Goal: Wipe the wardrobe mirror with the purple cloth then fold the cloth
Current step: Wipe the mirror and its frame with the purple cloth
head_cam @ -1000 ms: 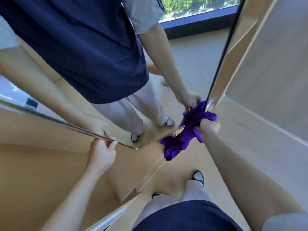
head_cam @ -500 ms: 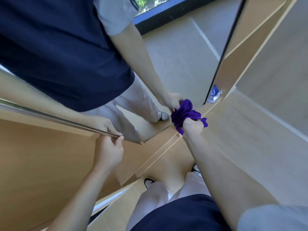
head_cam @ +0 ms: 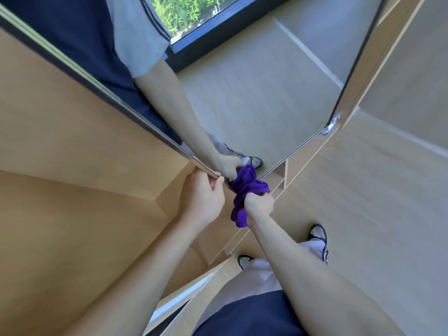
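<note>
Purple cloth (head_cam: 244, 190) bunched in our right hand (head_cam: 259, 204), pressed at mirror (head_cam: 261, 98) bottom corner beside our left hand (head_cam: 203, 197), which grips mirror's side edge. Unwiped glass, we judge, lies up and away from cloth; right hand nearer.

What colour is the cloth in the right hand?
Purple, a deep violet; the cloth shows in the head view, bunched in the right hand.
</note>
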A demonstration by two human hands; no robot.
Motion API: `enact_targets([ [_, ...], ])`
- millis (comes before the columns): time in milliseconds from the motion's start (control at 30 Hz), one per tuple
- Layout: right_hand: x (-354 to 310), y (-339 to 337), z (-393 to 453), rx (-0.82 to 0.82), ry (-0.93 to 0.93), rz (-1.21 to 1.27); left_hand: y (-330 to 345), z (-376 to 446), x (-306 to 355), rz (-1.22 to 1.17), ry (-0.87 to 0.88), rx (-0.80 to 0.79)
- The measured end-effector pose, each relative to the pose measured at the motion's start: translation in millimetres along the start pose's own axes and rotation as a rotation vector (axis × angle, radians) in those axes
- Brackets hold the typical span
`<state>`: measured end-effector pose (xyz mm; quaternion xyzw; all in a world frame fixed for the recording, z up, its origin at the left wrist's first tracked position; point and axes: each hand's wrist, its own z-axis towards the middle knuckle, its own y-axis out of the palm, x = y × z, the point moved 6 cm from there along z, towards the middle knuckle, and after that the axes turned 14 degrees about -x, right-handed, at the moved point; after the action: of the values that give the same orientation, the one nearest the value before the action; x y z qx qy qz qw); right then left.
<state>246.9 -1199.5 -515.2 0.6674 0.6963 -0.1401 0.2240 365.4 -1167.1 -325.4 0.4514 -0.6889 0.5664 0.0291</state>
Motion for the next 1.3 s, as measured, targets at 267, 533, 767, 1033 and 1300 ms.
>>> enact_targets([
  [267,-31,8,-50,-0.057,-0.181,0.006,-1,2,-2,-0.108,0.066,-0.185],
  [533,-131,13,-148,-0.217,-0.648,0.046,-9,3,-5,0.019,0.132,-0.248],
  [767,-158,9,-175,-0.185,-0.898,0.041,1,2,-5,-0.057,0.098,-0.149],
  [1033,-123,-16,-92,-0.097,-0.643,-0.05,6,4,-10,-0.058,-0.061,-0.063],
  [1300,-123,-43,-18,-0.114,-0.294,-0.101,35,0,-14,-0.393,-0.153,0.051],
])
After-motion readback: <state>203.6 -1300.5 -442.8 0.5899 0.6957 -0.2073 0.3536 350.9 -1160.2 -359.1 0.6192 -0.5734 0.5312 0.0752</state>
